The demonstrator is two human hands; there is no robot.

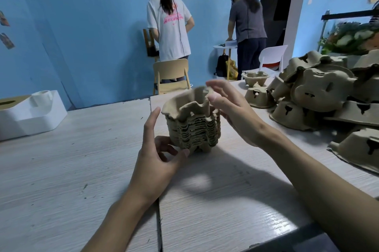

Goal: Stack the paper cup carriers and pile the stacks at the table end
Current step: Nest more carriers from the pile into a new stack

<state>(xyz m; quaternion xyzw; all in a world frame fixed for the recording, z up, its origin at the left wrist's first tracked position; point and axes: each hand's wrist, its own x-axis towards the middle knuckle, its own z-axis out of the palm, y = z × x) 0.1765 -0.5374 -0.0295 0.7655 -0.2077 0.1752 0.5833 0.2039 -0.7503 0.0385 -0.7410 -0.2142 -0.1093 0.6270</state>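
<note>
Head view: one item in hand, the rest unsorted.
Stack of carriers (193,126): moulded brown paper pulp, matte and fibrous; many nested into a squat ribbed column with wavy layered edges. It stands at the table's middle, between the two hands.
Top carrier (190,102): seated higher than those below, with a scalloped rim and a raised centre wall.
Left hand (158,155): at the stack's near-left lower corner; thumb and curled fingers grip the base, and the index finger points straight up beside the left rim.
Right hand (227,108): at the stack's far-right side, fingers loosely spread and holding nothing (blurred; whether the thumb touches the top rim cannot be told).
Loose heap (320,91): same pulp carriers on the right side of the table, mostly upside down and tumbled on one another, cup wells showing as rounded domes with dark slots.
Table (61,169): pale wood-grain surface, with a seam running near to far.
White box (30,116): smooth plastic with rounded corners, at the far left.
</note>
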